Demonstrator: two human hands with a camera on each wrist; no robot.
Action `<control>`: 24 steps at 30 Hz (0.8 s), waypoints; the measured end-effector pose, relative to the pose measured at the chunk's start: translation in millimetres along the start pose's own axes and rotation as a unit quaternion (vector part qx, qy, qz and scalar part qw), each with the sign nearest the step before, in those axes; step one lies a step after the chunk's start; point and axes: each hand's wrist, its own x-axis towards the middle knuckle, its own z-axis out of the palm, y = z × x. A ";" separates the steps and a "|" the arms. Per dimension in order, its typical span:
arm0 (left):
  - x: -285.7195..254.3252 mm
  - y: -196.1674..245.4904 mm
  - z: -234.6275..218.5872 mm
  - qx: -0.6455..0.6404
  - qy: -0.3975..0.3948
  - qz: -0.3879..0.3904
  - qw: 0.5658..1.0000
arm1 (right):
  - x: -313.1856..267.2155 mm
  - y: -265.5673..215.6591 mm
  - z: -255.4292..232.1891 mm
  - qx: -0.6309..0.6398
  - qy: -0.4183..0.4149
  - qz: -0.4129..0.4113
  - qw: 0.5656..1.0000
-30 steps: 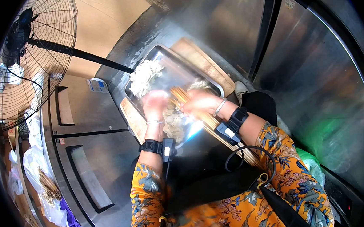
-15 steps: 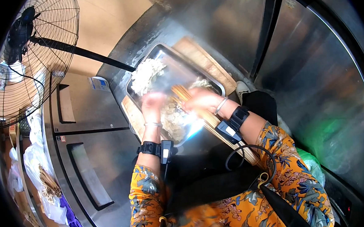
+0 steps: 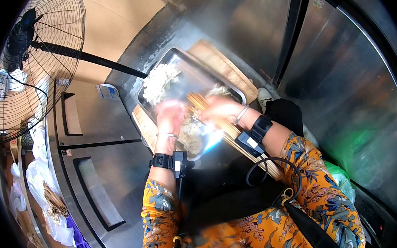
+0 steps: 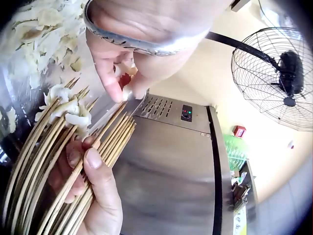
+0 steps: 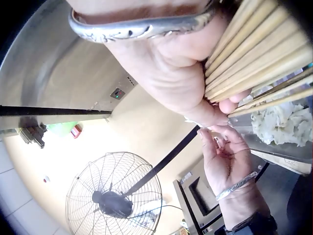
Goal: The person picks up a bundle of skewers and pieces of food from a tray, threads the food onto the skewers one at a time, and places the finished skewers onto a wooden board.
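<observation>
My right hand point(image 3: 223, 110) grips a thick bundle of bamboo skewers point(image 3: 238, 139), their tips fanned toward the left hand. Between thumb and fingers of my left hand point(image 4: 142, 54) is a small pale piece point(image 4: 127, 93), right at the tip of one skewer. Several skewers carry folded white slices point(image 4: 76, 115) near their tips. Below the hands is a metal tray point(image 3: 199, 71), with a heap of pale slices point(image 3: 161, 83) at its far left and more loose slices point(image 3: 190, 136) on the near side. In the head view the left fingers are blurred.
Wooden boards point(image 3: 222, 71) show beside and under the tray. A wire-cage fan point(image 3: 42, 56) stands at left, its pole point(image 3: 92, 60) reaching close to the tray's far corner. Steel cabinets point(image 3: 101, 186) flank the left, a large steel door point(image 3: 339, 91) the right.
The left hand shifts slightly left, then back right beside the skewer tips. The right hand and its skewer bundle stay almost in place.
</observation>
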 end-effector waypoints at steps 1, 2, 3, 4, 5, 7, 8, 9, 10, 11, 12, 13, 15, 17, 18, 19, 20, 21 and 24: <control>2.5 -2.6 -4.0 0.004 -0.008 0.001 1.000 | -0.1 -0.2 0.2 0.001 -0.002 -0.003 1.000; 3.5 -2.7 -4.1 0.008 -0.017 0.001 1.000 | -0.1 -0.5 0.6 0.001 -0.003 -0.006 1.000; 4.2 -2.8 -4.5 0.013 -0.017 -0.003 1.000 | -0.2 -0.9 1.1 0.002 -0.005 -0.009 1.000; 4.7 -3.1 -4.9 0.017 -0.018 -0.007 1.000 | -0.6 -1.4 1.3 0.006 -0.007 -0.009 1.000; 4.6 -2.2 -3.7 0.022 -0.018 -0.011 1.000 | -1.2 -2.5 1.5 0.009 -0.010 -0.008 1.000; 3.0 -1.0 -0.8 0.036 0.008 -0.015 0.999 | -2.0 -4.2 2.6 0.001 -0.004 -0.012 1.000; 2.5 -0.5 0.2 0.042 0.021 -0.016 0.999 | -1.6 -5.2 3.7 -0.010 0.005 -0.016 1.000; 2.0 0.1 1.6 0.050 0.023 -0.018 0.998 | -2.0 -6.4 4.5 -0.022 0.013 -0.020 0.999; 1.6 0.7 3.0 0.058 0.025 -0.019 0.998 | -3.3 -7.8 5.2 -0.024 0.018 -0.020 0.999; 1.0 1.6 4.6 0.065 0.027 -0.021 0.997 | -5.7 -10.2 6.4 -0.025 0.023 -0.021 0.999; -0.1 3.0 6.5 0.073 0.024 -0.018 0.997 | -7.4 -11.6 7.2 -0.026 0.028 -0.022 0.999; -0.7 3.9 8.2 0.081 0.021 -0.016 0.996 | -6.4 -10.2 6.7 -0.014 0.027 -0.024 0.999; -0.8 3.2 10.8 0.089 0.028 -0.015 0.996 | -3.6 -6.7 5.0 0.011 0.026 -0.028 0.999; -0.8 1.8 12.6 0.092 0.046 -0.017 0.995 | -2.5 -4.8 4.2 0.027 0.019 -0.028 0.999; -0.8 1.7 12.6 0.085 0.044 -0.015 0.995 | -2.3 -4.6 4.0 0.035 0.015 -0.029 0.999; -1.5 1.7 12.9 0.078 0.041 -0.014 0.996 | -3.1 -4.7 4.6 0.032 0.015 -0.029 0.999; -1.5 0.9 12.3 0.072 0.038 -0.012 0.997 | -3.6 -5.2 4.7 0.029 0.013 -0.028 0.999; -1.3 -0.4 10.8 0.070 0.034 -0.010 0.997 | -4.2 -5.7 4.6 0.026 0.012 -0.027 0.999; -2.1 -0.5 9.9 0.056 0.029 -0.007 0.998 | -5.4 -8.2 3.8 0.045 -0.014 -0.021 0.999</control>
